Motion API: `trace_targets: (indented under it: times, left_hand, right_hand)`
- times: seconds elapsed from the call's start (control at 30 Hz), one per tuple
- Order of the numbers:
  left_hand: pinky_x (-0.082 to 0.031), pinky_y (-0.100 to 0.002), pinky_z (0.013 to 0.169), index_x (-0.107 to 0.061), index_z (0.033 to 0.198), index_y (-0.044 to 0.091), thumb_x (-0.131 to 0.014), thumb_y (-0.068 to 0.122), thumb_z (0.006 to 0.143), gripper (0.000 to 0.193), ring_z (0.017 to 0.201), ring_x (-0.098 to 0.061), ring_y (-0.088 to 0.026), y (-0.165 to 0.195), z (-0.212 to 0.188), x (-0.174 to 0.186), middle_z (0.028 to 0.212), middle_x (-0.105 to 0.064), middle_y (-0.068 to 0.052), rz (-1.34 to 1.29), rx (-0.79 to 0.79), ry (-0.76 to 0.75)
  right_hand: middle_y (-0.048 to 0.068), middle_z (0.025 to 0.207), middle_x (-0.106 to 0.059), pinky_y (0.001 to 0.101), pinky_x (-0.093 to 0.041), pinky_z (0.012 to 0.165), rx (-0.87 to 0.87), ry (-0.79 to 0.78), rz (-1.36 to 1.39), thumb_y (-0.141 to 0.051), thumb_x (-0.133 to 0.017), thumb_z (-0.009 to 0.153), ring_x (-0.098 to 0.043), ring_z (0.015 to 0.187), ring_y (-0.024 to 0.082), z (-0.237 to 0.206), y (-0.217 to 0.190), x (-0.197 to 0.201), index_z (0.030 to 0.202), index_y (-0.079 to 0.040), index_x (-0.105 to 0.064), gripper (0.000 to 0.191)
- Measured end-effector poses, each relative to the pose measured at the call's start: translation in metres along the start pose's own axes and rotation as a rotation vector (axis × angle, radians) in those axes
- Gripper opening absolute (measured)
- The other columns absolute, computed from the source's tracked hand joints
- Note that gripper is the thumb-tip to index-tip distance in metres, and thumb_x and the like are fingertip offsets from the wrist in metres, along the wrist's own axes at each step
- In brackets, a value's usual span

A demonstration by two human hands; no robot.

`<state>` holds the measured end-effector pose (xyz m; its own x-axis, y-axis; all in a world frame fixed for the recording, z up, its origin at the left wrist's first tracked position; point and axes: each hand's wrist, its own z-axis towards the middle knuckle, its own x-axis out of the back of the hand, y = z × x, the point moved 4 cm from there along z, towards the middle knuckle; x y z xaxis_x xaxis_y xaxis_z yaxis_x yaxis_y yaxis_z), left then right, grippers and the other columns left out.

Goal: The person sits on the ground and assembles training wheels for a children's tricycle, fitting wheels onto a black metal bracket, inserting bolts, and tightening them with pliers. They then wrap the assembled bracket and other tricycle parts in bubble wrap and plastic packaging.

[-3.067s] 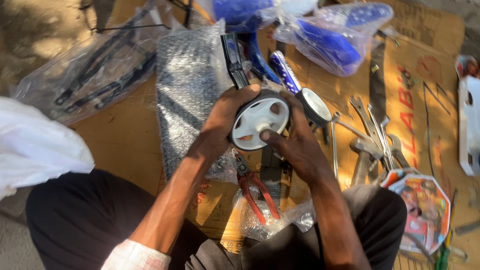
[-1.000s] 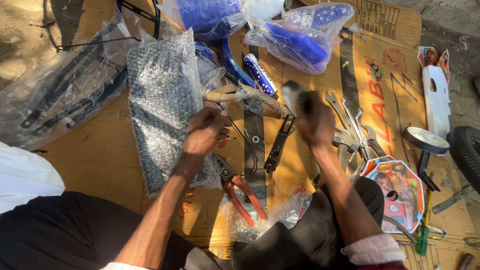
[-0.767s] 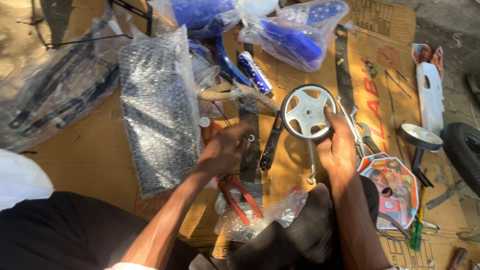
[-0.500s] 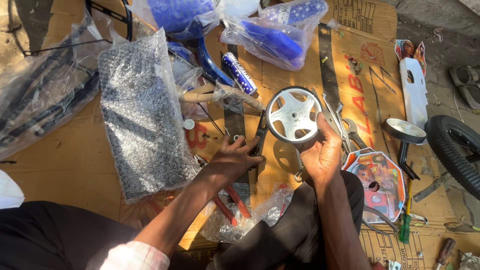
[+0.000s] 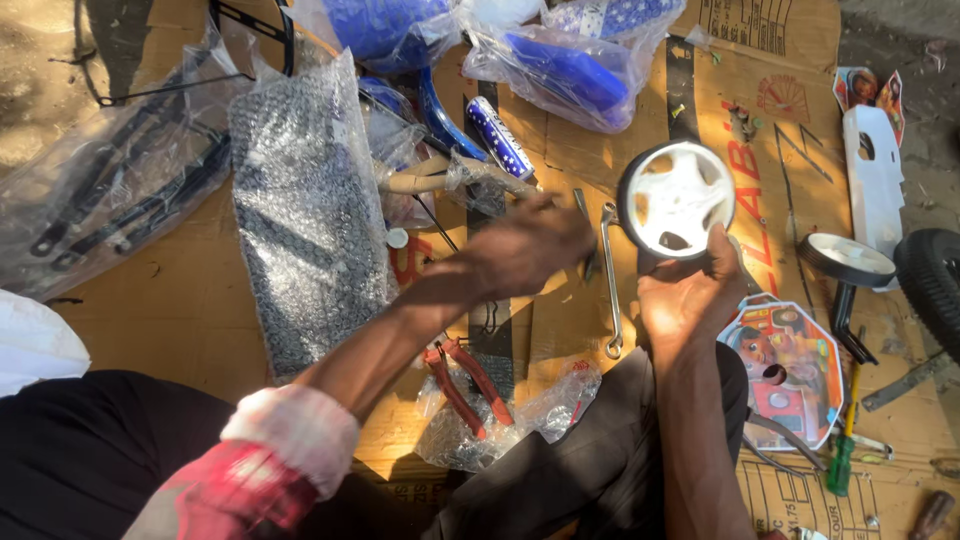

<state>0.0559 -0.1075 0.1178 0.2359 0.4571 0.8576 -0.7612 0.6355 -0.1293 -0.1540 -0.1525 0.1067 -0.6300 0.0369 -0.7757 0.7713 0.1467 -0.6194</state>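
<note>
My right hand holds a small white training wheel with a black tyre upright from below, over the cardboard sheet. My left hand reaches across to the left of the wheel. Its back faces the camera and its fingertips rest at a dark spanner. Whether the fingers grip it is hidden. A long silver spanner lies just beside it, between the two hands. Red-handled pliers lie under my left forearm.
A bubble-wrapped package lies at the left, and bagged blue frame parts at the top. At the right are a second training wheel on its bracket, a colourful octagonal plate, a white plate, a black tyre and a green screwdriver.
My left hand has moved up from beside the pliers to the spanners next to the wheel. The right hand keeps holding the wheel in about the same place.
</note>
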Motion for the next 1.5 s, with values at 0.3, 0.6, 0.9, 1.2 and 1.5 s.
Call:
trace_targets:
  times: [0.3, 0.6, 0.9, 1.2, 1.5]
  left_hand:
    - [-0.051, -0.033, 0.042, -0.049, 0.107, 0.004, -0.055, 0.028, 0.106, 0.025, 0.052, -0.059, -0.017, -0.037, -0.086, 0.104, 0.074, -0.06, -0.008, -0.998, 0.978, 0.3]
    - [-0.056, -0.041, 0.053, -0.055, 0.11, 0.0, -0.069, 0.015, 0.096, 0.025, 0.06, -0.072, -0.03, -0.036, -0.156, 0.077, 0.075, -0.071, -0.018, -0.772, 1.049, 0.349]
    - [-0.049, -0.035, 0.041, -0.048, 0.115, -0.005, -0.06, 0.011, 0.104, 0.023, 0.048, -0.064, -0.026, -0.029, -0.166, 0.054, 0.071, -0.066, -0.019, -0.666, 0.839, 0.303]
    - [-0.047, -0.039, 0.043, -0.047, 0.125, -0.001, -0.047, -0.007, 0.093, 0.033, 0.049, -0.059, -0.025, -0.037, -0.165, 0.051, 0.069, -0.061, -0.016, -0.826, 0.817, 0.096]
    - [-0.044, -0.044, 0.051, -0.045, 0.131, 0.003, -0.048, -0.012, 0.088, 0.045, 0.06, -0.061, -0.028, -0.035, -0.152, 0.075, 0.075, -0.059, -0.015, -0.938, 0.657, 0.14]
  right_hand:
    - [0.008, 0.135, -0.063, 0.0418, -0.05, 0.108, -0.107, -0.234, -0.146, -0.012, -0.062, 0.095, -0.064, 0.122, 0.023, -0.012, 0.035, -0.03, 0.142, -0.008, -0.052, 0.048]
    - [0.011, 0.124, -0.064, 0.0357, -0.055, 0.1, -0.156, -0.511, -0.433, -0.001, -0.069, 0.098, -0.068, 0.112, 0.023, -0.061, 0.137, -0.106, 0.13, -0.004, -0.053, 0.035]
    - [0.012, 0.116, -0.068, 0.032, -0.057, 0.097, -0.029, -0.55, -0.829, -0.005, -0.072, 0.099, -0.067, 0.109, 0.02, -0.08, 0.154, -0.114, 0.126, -0.002, -0.055, 0.032]
    - [0.017, 0.161, -0.036, 0.0458, -0.046, 0.112, 0.244, -0.779, -1.263, -0.021, -0.083, 0.083, -0.042, 0.147, 0.03, -0.082, 0.125, -0.131, 0.159, -0.008, -0.026, 0.096]
    - [0.027, 0.156, -0.042, 0.0497, -0.043, 0.111, 0.69, -1.183, -1.637, -0.038, -0.087, 0.074, -0.045, 0.142, 0.039, -0.051, 0.098, -0.133, 0.16, -0.001, -0.019, 0.116]
